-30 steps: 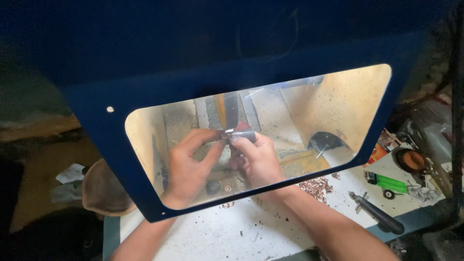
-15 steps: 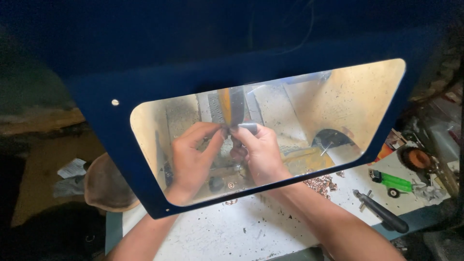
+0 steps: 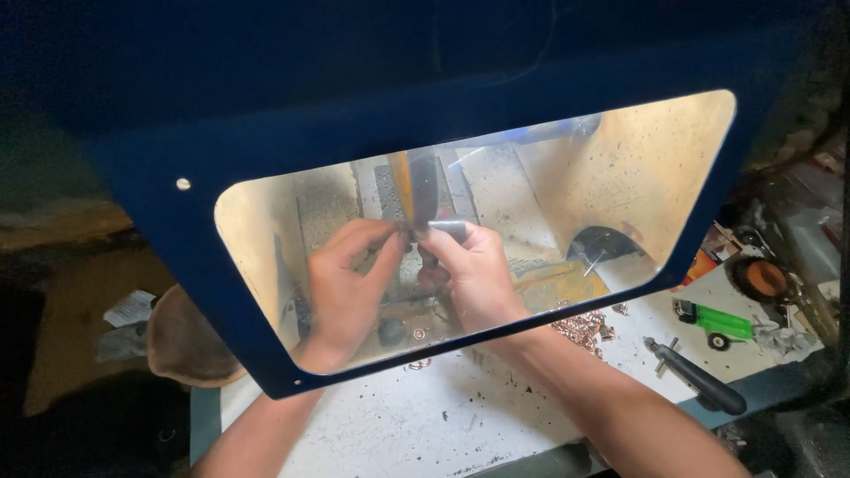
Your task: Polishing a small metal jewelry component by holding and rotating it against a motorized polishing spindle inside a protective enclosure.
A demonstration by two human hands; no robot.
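Hands meet behind a dark blue guard panel's clear window [image 3: 620, 177]: left hand [image 3: 345, 283] and right hand [image 3: 474, 274] both pinch a small grey metal cylinder [image 3: 447, 230], held beside a spinning wheel [image 3: 414, 188].

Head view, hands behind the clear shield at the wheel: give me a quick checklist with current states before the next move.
1. Both hands behind the clear shield: ok, left hand and right hand are seen through it.
2. Grip on the small metal piece: ok, right hand fingertips pinch it and left hand fingertips meet it.
3. Piece against the wheel: cannot tell, the contact point is hidden by fingers and glare.
4. Wheel turning: cannot tell.
5. Fingers apart from the wheel: not ok, fingertips sit right beside its lower edge.
6. Loose tools off the work spot: ok, black-handled tool and green lighter lie to the right.
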